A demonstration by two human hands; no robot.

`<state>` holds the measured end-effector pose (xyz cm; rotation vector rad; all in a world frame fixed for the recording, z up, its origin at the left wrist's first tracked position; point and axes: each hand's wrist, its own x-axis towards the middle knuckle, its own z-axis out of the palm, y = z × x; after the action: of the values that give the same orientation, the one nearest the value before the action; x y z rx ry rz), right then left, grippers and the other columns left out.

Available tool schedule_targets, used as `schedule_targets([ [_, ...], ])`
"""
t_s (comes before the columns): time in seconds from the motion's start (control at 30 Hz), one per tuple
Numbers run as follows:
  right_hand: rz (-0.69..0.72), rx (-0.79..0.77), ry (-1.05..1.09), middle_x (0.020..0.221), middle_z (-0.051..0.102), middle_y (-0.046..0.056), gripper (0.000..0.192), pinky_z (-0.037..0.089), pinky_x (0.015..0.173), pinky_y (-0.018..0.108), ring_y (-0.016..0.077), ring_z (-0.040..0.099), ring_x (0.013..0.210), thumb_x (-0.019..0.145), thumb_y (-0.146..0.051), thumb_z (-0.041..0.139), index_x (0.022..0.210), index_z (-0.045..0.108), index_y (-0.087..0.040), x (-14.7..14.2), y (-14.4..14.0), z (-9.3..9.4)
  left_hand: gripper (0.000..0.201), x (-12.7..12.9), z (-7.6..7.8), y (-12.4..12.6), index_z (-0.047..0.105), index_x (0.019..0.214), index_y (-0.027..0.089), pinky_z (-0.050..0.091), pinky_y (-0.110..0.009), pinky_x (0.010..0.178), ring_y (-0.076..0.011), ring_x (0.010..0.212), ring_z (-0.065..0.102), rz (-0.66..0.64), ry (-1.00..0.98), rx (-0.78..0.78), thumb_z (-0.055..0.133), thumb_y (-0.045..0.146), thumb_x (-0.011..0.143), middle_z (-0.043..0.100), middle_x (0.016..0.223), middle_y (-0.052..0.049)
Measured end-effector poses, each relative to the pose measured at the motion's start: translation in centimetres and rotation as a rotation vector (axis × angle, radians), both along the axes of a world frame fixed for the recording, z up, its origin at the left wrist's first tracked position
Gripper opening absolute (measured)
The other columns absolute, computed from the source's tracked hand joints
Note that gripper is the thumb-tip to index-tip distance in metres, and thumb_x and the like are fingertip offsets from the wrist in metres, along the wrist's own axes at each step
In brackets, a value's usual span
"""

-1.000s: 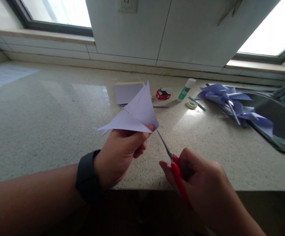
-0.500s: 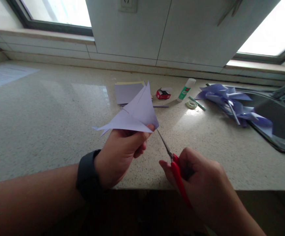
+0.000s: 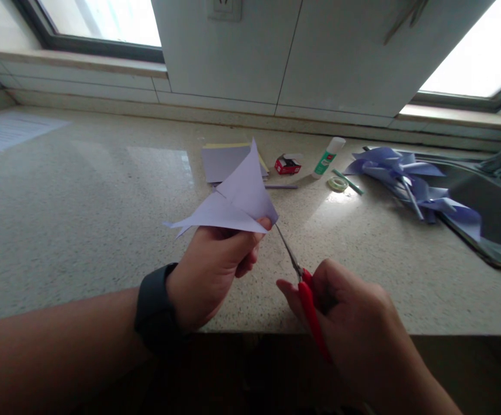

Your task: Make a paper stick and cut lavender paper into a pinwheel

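Observation:
Between thumb and fingers, my left hand (image 3: pixel 216 265) pinches a sheet of light purple paper (image 3: pixel 244 190) above the counter. Slits run into the paper, and its pointed corners stick out to the left and upward. My right hand (image 3: pixel 345 311) is closed around the red handles of a pair of scissors (image 3: pixel 306 291). The scissors' blades reach up and left, their tips touching or just behind the paper's right corner by my left thumb. How far apart the blades are is hard to see.
Behind the paper lie a stack of purple and yellow paper (image 3: pixel 227 161), a small red box (image 3: pixel 287 165), a glue stick (image 3: pixel 328 158) and a tape roll (image 3: pixel 337 184). Purple paper pinwheels (image 3: pixel 406 178) rest by the sink (image 3: pixel 492 202). A printed sheet (image 3: pixel 12 132) is far left.
The paper's upper points have come together into one narrower tip, shifted slightly left. My right hand and the scissors have moved slightly left.

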<state>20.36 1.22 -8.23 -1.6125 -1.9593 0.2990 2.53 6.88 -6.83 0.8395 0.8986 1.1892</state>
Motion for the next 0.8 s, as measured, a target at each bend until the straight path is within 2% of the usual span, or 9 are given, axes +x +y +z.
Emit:
schedule_targets([
  [0.57,-0.043,0.078,-0.022,0.05,0.05,-0.006,0.04,0.032,0.038,0.022,0.0093,0.042,0.038,0.089,-0.051,0.066,0.068,0.045,-0.024,-0.11,-0.28,-0.34,0.023,-0.14,0.26,-0.09,0.061,0.079,0.014,0.03,-0.014,0.043,-0.0027,0.046,0.038,-0.031,-0.019,0.007,0.079,0.029,0.08,0.048,0.055,0.008],
  [0.8,-0.03,0.054,-0.003,0.051,0.049,-0.006,0.038,0.033,0.038,0.022,0.0092,0.043,0.039,0.09,-0.048,0.066,0.069,0.045,-0.024,0.0,-0.29,-0.31,0.02,-0.26,0.3,-0.25,0.061,0.082,0.015,0.032,-0.014,0.045,-0.0029,0.048,0.039,-0.031,-0.022,-0.031,0.076,0.028,0.08,0.047,0.057,0.008],
])
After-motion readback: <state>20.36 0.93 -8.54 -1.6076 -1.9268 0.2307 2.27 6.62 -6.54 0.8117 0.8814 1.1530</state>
